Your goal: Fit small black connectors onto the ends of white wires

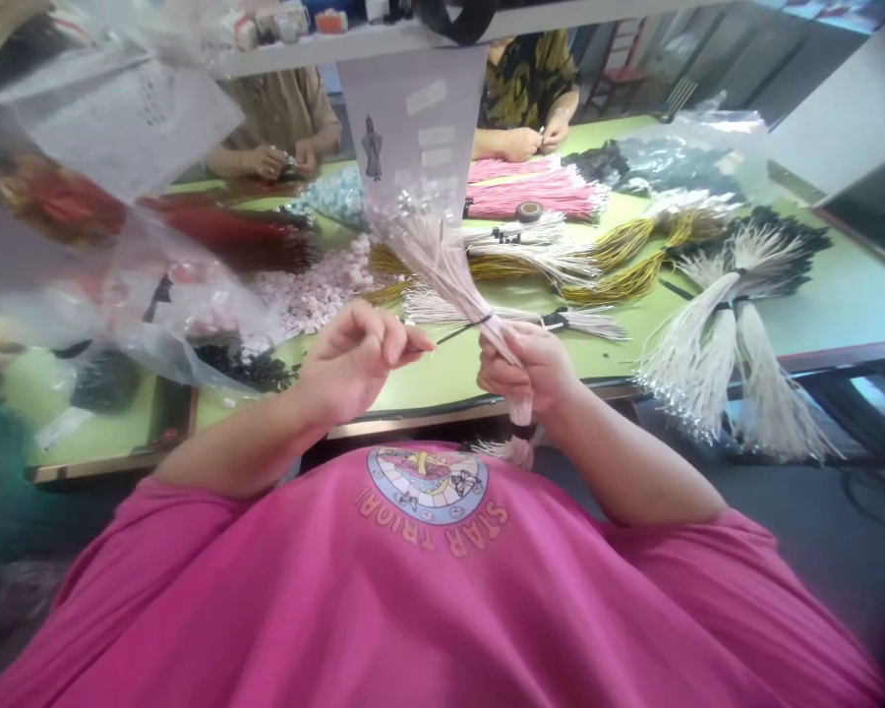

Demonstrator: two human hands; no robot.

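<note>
- Lettering on the pink shirt, just nearer the body than the fingers, reads "STAR TRIORI", curved under a round print
- Pale stickers on the panel beyond the fingers are too small to read
- Right hand: fingers curled closed around a bundle of pale wires, which fans out above and beyond the fist, its lower part hanging below it
- Left hand: fingertips pinched narrow on the free end of a black tie, which reaches the bundle just above the right fingers
- Pale connectors lie beyond the left fingers, white wire bunches right of the right fingers
</note>
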